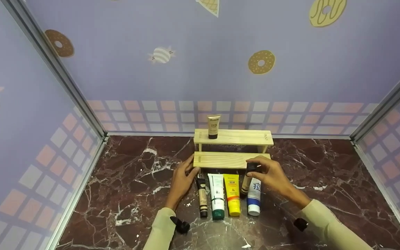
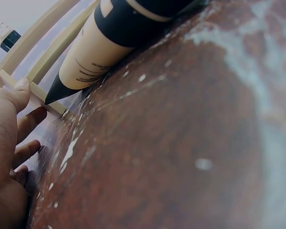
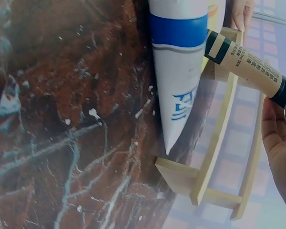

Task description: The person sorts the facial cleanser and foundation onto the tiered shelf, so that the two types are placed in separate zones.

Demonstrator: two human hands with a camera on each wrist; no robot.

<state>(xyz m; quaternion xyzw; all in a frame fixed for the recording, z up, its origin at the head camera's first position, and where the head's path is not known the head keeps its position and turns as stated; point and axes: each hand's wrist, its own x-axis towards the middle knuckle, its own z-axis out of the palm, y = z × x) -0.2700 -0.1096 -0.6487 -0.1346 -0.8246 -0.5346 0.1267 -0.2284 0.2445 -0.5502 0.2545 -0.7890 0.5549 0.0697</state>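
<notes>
The head view looks forward and down from high up in front of the wooden shelf (image 1: pixel 227 159), far enough back to see all of it. The left wrist view looks from low and close, near the shelf's left end, and is tipped. The right wrist view looks from near the shelf's right end, turned on its side. The head view shares the shelf with both.

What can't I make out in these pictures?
- Head view: the upper end of the white-and-blue tube, behind the right hand.
- Head view: the yellow tube's small print, too small to read.
- Left wrist view: the beige tube's cap end, cut off by the top edge.
- Right wrist view: part of the held tube, covered by the hand.
</notes>
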